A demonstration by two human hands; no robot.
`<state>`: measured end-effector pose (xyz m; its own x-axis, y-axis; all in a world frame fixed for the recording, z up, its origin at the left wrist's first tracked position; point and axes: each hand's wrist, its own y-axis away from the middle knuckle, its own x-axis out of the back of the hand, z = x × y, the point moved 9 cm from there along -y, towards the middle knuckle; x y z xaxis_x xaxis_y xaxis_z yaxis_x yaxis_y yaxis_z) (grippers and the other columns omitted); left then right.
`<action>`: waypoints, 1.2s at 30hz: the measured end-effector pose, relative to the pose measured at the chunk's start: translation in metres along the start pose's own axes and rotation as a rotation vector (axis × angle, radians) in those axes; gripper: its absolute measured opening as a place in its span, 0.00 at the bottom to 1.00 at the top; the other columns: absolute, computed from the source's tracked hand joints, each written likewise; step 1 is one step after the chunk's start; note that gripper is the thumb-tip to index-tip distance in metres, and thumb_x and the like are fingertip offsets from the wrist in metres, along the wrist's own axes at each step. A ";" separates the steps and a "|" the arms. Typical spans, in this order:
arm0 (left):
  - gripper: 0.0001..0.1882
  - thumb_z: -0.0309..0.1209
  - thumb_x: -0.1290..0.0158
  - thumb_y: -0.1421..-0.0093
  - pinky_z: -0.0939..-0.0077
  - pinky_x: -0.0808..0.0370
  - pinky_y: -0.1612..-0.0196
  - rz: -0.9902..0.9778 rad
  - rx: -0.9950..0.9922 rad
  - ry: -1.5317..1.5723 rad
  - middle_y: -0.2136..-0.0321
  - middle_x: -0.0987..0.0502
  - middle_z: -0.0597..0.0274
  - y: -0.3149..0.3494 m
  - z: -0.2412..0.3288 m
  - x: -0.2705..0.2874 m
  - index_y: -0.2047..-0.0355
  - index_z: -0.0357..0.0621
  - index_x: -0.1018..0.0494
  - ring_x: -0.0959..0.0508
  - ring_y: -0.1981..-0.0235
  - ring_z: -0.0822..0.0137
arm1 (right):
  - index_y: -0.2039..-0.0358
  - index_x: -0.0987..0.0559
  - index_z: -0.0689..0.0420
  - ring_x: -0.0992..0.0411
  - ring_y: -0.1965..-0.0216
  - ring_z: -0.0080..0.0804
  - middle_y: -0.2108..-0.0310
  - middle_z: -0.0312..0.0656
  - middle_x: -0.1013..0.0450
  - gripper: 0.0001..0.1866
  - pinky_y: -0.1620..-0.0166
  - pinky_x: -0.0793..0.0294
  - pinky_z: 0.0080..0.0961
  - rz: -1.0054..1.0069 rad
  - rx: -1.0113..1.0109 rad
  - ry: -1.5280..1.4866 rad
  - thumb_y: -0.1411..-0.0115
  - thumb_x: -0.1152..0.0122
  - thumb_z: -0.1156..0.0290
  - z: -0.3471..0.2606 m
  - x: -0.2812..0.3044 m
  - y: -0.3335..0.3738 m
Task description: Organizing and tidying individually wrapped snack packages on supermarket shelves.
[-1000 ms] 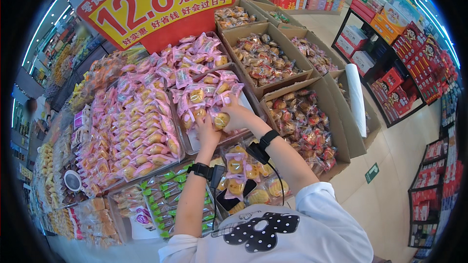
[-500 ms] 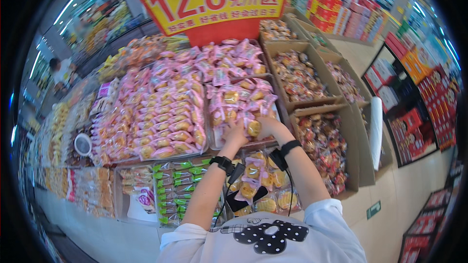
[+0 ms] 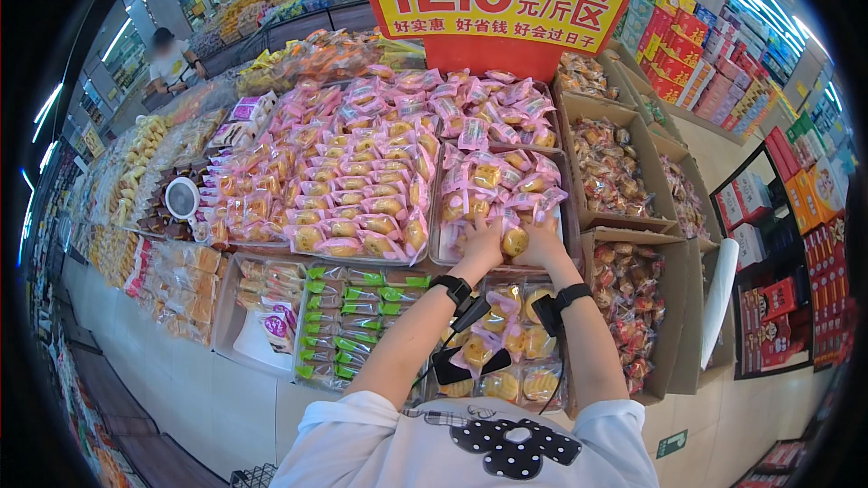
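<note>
A brown-edged display stand (image 3: 574, 203), mostly hidden, bore a shallow clear plastic tray (image 3: 450, 244) of pink-wrapped round golden cakes (image 3: 487, 173), with a larger such tray (image 3: 362, 261) just to its left. Open brown cardboard boxes (image 3: 692, 325) stood close by on the right. The pale tiled floor (image 3: 244, 398) below carried a small, flat green rectangular sign (image 3: 672, 444).

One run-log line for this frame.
left hand: among round golden pastries in pink wrappers; right hand: likewise; grip: unclear; to right: brown cardboard box
</note>
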<state>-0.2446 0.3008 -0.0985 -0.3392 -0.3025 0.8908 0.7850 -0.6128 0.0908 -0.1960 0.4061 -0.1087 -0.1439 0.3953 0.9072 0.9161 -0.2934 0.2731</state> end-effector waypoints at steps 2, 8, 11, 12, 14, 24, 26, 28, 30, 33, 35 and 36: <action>0.32 0.26 0.45 0.58 0.47 0.39 0.55 -0.002 0.005 0.005 0.50 0.47 0.52 0.001 0.000 0.001 0.50 0.57 0.41 0.40 0.51 0.44 | 0.55 0.29 0.57 0.39 0.48 0.54 0.43 0.67 0.58 0.38 0.50 0.33 0.33 0.050 -0.028 0.029 0.72 0.32 0.58 0.000 0.007 0.005; 0.29 0.23 0.47 0.58 0.48 0.37 0.57 0.066 -0.060 0.069 0.52 0.44 0.52 0.001 0.004 0.005 0.52 0.55 0.38 0.39 0.53 0.46 | 0.56 0.29 0.57 0.37 0.51 0.56 0.42 0.65 0.59 0.37 0.51 0.33 0.33 0.295 0.068 -0.092 0.72 0.31 0.61 -0.004 0.023 0.024; 0.29 0.23 0.47 0.58 0.49 0.36 0.58 0.131 -0.080 0.090 0.54 0.42 0.51 0.007 0.003 0.012 0.52 0.51 0.37 0.38 0.54 0.45 | 0.57 0.29 0.57 0.36 0.52 0.57 0.42 0.64 0.59 0.37 0.52 0.32 0.34 0.281 0.057 -0.130 0.73 0.30 0.63 -0.016 0.030 0.030; 0.29 0.22 0.47 0.59 0.51 0.36 0.58 0.181 -0.100 0.101 0.55 0.42 0.50 0.008 0.003 0.017 0.52 0.48 0.38 0.38 0.55 0.44 | 0.57 0.29 0.57 0.36 0.52 0.57 0.42 0.64 0.59 0.37 0.52 0.32 0.34 0.281 0.064 -0.128 0.73 0.30 0.63 -0.022 0.034 0.032; 0.28 0.21 0.47 0.59 0.54 0.36 0.57 0.290 -0.193 0.160 0.56 0.41 0.49 0.008 0.005 0.030 0.53 0.46 0.37 0.38 0.55 0.44 | 0.57 0.29 0.58 0.39 0.50 0.57 0.42 0.64 0.59 0.36 0.52 0.32 0.34 0.311 0.067 -0.223 0.72 0.30 0.62 -0.029 0.046 0.039; 0.30 0.15 0.46 0.62 0.62 0.33 0.55 0.378 -0.486 0.475 0.57 0.41 0.46 0.060 0.062 0.106 0.55 0.45 0.36 0.35 0.55 0.45 | 0.59 0.29 0.56 0.40 0.50 0.60 0.44 0.62 0.56 0.32 0.51 0.34 0.37 0.555 0.182 -0.365 0.70 0.30 0.69 -0.061 0.117 0.114; 0.30 0.15 0.45 0.62 0.62 0.33 0.55 0.351 -0.503 0.489 0.57 0.41 0.46 0.082 0.076 0.121 0.56 0.45 0.36 0.35 0.55 0.45 | 0.59 0.29 0.56 0.41 0.49 0.59 0.44 0.62 0.56 0.32 0.51 0.34 0.37 0.547 0.168 -0.339 0.70 0.30 0.68 -0.064 0.125 0.139; 0.29 0.16 0.45 0.62 0.62 0.33 0.55 0.315 -0.522 0.502 0.57 0.42 0.47 0.105 0.083 0.123 0.56 0.45 0.36 0.34 0.55 0.45 | 0.59 0.29 0.56 0.41 0.49 0.59 0.44 0.62 0.56 0.32 0.51 0.34 0.37 0.538 0.147 -0.318 0.69 0.30 0.68 -0.068 0.127 0.166; 0.29 0.16 0.44 0.63 0.62 0.33 0.55 0.163 -0.492 0.560 0.57 0.42 0.47 0.123 0.080 0.106 0.57 0.45 0.37 0.35 0.55 0.45 | 0.59 0.29 0.56 0.40 0.49 0.58 0.44 0.60 0.56 0.32 0.51 0.34 0.37 0.389 0.088 -0.358 0.69 0.29 0.67 -0.068 0.112 0.183; 0.31 0.17 0.43 0.64 0.64 0.34 0.53 0.034 -0.436 0.560 0.57 0.43 0.47 0.144 0.066 0.072 0.56 0.45 0.38 0.37 0.53 0.45 | 0.58 0.30 0.57 0.39 0.50 0.56 0.46 0.58 0.54 0.33 0.51 0.34 0.36 0.360 0.108 -0.365 0.68 0.28 0.66 -0.071 0.081 0.200; 0.35 0.19 0.41 0.66 0.64 0.35 0.52 -0.062 -0.349 0.579 0.56 0.44 0.47 0.149 0.048 0.044 0.54 0.45 0.39 0.37 0.52 0.46 | 0.53 0.35 0.55 0.42 0.48 0.55 0.47 0.58 0.54 0.38 0.49 0.36 0.34 0.290 0.143 -0.369 0.68 0.28 0.66 -0.066 0.047 0.197; 0.35 0.19 0.41 0.66 0.64 0.35 0.52 -0.075 -0.346 0.583 0.56 0.44 0.47 0.151 0.040 0.034 0.54 0.45 0.39 0.37 0.52 0.46 | 0.53 0.35 0.55 0.42 0.48 0.55 0.47 0.58 0.54 0.38 0.49 0.36 0.34 0.283 0.131 -0.372 0.68 0.28 0.66 -0.061 0.030 0.194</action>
<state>-0.1169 0.2269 -0.0370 -0.6865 -0.5343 0.4933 0.5700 -0.8166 -0.0912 -0.0459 0.3079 -0.0087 0.2397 0.6073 0.7575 0.9428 -0.3317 -0.0324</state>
